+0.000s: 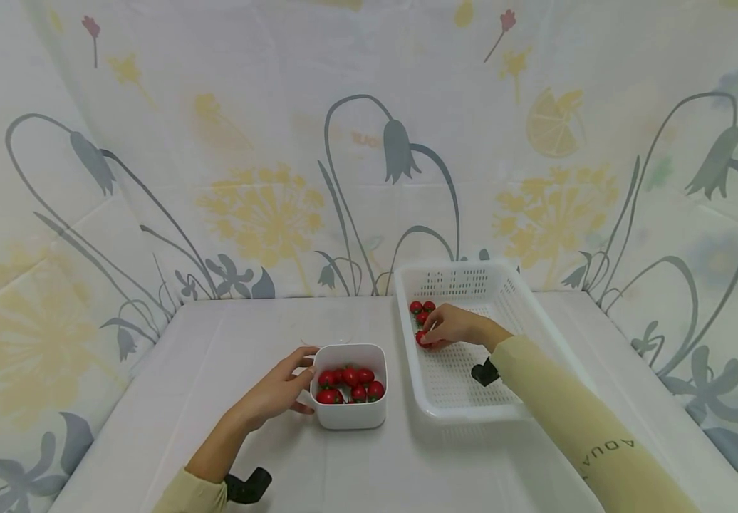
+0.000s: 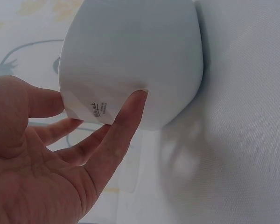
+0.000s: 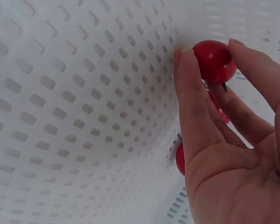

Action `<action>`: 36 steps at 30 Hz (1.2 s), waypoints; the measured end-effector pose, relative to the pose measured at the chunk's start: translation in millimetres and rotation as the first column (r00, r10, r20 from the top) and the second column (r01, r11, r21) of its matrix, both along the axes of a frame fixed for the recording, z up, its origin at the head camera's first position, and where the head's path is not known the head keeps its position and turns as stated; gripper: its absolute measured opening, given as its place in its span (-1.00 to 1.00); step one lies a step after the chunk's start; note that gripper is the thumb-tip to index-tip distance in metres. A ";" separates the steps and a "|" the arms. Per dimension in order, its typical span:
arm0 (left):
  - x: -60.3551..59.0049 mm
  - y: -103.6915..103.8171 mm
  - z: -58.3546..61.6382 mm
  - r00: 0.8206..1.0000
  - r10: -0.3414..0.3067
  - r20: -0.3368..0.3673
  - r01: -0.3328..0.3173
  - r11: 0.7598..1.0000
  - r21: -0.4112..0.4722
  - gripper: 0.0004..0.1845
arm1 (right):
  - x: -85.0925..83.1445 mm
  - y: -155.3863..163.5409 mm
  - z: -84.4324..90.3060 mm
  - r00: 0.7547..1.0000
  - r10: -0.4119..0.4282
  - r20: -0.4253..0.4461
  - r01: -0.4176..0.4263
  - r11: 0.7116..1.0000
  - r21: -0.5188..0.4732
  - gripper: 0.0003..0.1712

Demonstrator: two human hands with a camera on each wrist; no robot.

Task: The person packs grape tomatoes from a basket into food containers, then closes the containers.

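Note:
Inside the white perforated basket, my right hand pinches a red cherry tomato between thumb and fingertips, near the basket's left wall. Several other cherry tomatoes lie close by in the basket's left part; one loose tomato shows behind my fingers in the right wrist view. To the left stands a small white box with several red tomatoes in it. My left hand touches that box's left side with relaxed, fairly straight fingers; small print shows on the wall.
A white cloth covers the table. Behind and at both sides hangs a floral-patterned curtain. The basket's raised walls surround my right hand, and a narrow strip of table separates basket and box.

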State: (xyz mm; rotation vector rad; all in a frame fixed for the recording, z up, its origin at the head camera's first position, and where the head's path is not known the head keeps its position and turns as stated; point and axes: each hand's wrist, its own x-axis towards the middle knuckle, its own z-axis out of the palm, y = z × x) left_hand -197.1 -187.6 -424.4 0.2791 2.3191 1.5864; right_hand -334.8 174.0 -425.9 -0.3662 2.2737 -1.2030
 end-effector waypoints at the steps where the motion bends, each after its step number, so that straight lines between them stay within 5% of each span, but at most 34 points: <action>1: -0.1 0.1 0.0 1.000 0.001 0.001 -0.001 1.000 -0.001 -0.55 | 0.1 -0.3 0.0 1.000 -0.004 -0.001 0.004 1.000 0.000 -0.71; 10: -0.4 0.6 -0.1 1.000 0.007 0.002 -0.007 1.000 0.002 -0.55 | -1.9 -1.7 -1.2 1.000 -0.012 -0.009 0.012 1.000 0.010 -0.73; 36: -1.5 0.8 -0.9 1.000 -0.005 -0.003 0.005 1.000 0.012 -0.56 | 18.3 7.1 34.2 0.997 0.044 -0.069 -0.052 0.993 -0.109 -0.76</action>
